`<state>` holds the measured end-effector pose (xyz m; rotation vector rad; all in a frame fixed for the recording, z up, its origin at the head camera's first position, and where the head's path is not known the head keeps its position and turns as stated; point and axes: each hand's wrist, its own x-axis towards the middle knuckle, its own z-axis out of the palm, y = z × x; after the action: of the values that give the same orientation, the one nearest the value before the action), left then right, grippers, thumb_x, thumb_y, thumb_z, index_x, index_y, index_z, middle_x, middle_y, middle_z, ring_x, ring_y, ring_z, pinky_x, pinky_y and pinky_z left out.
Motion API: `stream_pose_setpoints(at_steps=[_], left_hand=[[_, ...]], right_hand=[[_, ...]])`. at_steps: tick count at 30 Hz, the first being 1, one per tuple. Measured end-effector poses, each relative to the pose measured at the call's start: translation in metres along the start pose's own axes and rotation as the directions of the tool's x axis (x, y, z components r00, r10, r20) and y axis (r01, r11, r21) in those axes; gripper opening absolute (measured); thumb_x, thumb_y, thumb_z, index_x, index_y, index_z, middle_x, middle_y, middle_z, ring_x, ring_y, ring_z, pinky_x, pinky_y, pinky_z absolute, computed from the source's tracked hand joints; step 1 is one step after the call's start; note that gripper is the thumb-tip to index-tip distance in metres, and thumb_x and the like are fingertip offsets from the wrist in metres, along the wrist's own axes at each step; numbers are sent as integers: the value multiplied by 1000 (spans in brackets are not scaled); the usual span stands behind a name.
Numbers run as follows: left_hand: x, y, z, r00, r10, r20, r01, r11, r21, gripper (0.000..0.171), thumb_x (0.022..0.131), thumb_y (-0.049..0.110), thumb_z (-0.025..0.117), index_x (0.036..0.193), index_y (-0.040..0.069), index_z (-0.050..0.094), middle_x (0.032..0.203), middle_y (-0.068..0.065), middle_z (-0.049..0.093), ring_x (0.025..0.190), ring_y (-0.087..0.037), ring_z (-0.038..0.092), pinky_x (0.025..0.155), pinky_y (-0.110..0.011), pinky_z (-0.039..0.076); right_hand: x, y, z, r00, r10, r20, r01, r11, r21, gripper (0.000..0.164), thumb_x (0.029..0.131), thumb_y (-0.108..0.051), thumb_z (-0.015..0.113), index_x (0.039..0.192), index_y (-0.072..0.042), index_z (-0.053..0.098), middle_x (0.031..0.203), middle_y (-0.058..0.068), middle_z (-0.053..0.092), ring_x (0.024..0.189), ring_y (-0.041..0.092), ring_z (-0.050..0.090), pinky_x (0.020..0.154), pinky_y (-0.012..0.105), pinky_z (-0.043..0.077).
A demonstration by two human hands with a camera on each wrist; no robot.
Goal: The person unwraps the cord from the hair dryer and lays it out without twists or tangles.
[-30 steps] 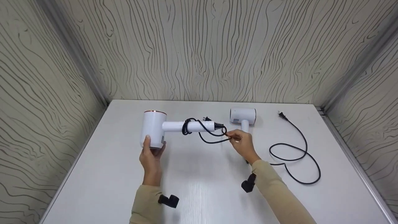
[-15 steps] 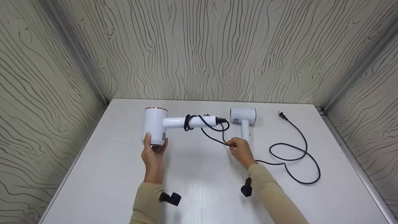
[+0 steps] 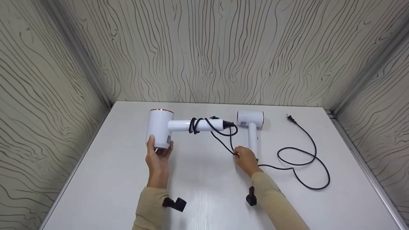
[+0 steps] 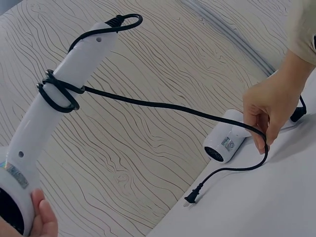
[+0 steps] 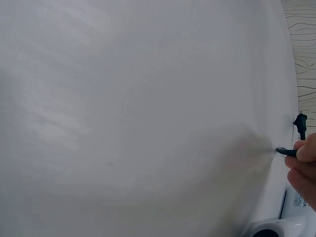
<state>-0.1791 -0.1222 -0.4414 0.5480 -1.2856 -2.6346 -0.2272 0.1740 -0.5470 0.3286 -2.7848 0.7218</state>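
Note:
My left hand (image 3: 158,164) grips a white hair dryer (image 3: 159,127) by one end of its barrel, above the table, with its handle pointing right. A black cord (image 3: 195,126) is wound several times around that handle. The thumb and fingers of my right hand (image 3: 247,159) pinch a loose stretch of this cord, below the handle's end. In the left wrist view the cord runs from the handle to my right hand (image 4: 274,101), and its plug (image 4: 192,195) dangles past the fingers. At the right wrist view's edge, my fingers (image 5: 307,153) hold the cord.
A second white hair dryer (image 3: 250,118) lies on the white table (image 3: 105,179), right of the first and close to my right hand. Its black cord (image 3: 314,150) loops over the table's right side, ending in a plug (image 3: 290,118). Patterned panels (image 3: 204,57) enclose the table.
My right hand has drawn the cord downward, toward me, from beside the handle's end. The held hair dryer has risen slightly in the view. The turns around its handle look looser and more spread.

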Motion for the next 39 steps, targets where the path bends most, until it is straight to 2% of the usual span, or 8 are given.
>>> stream_pose_setpoints(at_steps=[6, 11, 16, 23, 27, 30, 34, 39], left_hand=[[1, 3, 2, 1000, 14, -3, -14, 1000, 24, 56, 99, 49, 38, 144, 17, 29, 122, -7, 45, 100, -14, 62, 91, -26, 55], [2, 3, 5, 1000, 28, 8, -28, 999, 24, 59, 99, 47, 40, 144, 11, 30, 120, -8, 47, 97, -14, 63, 92, -26, 55], [2, 3, 8, 999, 35, 15, -35, 999, 33, 61, 98, 47, 42, 144, 9, 30, 120, -9, 47, 96, -13, 63, 89, -24, 55], [2, 0, 10, 999, 38, 18, -39, 998, 55, 60, 98, 47, 41, 144, 10, 31, 121, -9, 47, 101, -15, 62, 101, -33, 53], [2, -1, 11, 999, 35, 15, -36, 997, 73, 60, 98, 48, 40, 145, 12, 31, 123, -9, 47, 103, -15, 61, 100, -32, 53], [2, -2, 12, 1000, 27, 5, -28, 997, 73, 60, 98, 48, 41, 145, 12, 31, 123, -10, 47, 106, -18, 61, 99, -31, 54], [2, -3, 13, 1000, 16, 2, -16, 997, 71, 60, 98, 48, 41, 145, 12, 30, 124, -9, 46, 109, -19, 59, 104, -37, 51], [2, -2, 13, 1000, 21, 4, -21, 999, 36, 58, 98, 45, 42, 142, 8, 33, 117, -9, 49, 97, -14, 63, 96, -32, 56]], right_hand=[[1, 1, 1, 1000, 15, -11, -15, 1000, -26, 11, 80, 9, 67, 81, -2, 68, 83, 12, 72, 83, 27, 70, 75, 38, 58], [1, -1, 1, 1000, 14, -2, -14, 1000, -25, 9, 80, 8, 68, 81, -1, 67, 83, 13, 72, 81, 29, 70, 73, 39, 58], [1, -5, 1, 996, 75, 54, -75, 997, -8, 6, 82, 2, 69, 87, -2, 69, 89, 13, 73, 88, 28, 70, 78, 39, 58], [3, -8, -1, 985, 118, 126, -122, 992, 30, 9, 84, -3, 68, 93, -2, 70, 96, 13, 73, 96, 29, 69, 85, 41, 57], [3, -10, -2, 979, 139, 152, -148, 988, 45, 8, 86, -7, 67, 93, -4, 70, 96, 12, 74, 97, 28, 69, 87, 41, 57], [4, -10, -3, 980, 132, 147, -140, 989, 48, 6, 86, -8, 66, 89, -5, 69, 94, 12, 74, 94, 28, 70, 85, 40, 58], [3, -12, -3, 984, 109, 139, -117, 992, 54, 3, 85, -6, 66, 86, -4, 68, 91, 11, 74, 92, 28, 70, 85, 41, 58], [2, -16, -4, 988, 81, 129, -91, 993, 74, 1, 83, -4, 67, 81, -4, 67, 89, 12, 74, 90, 29, 70, 83, 42, 57]])
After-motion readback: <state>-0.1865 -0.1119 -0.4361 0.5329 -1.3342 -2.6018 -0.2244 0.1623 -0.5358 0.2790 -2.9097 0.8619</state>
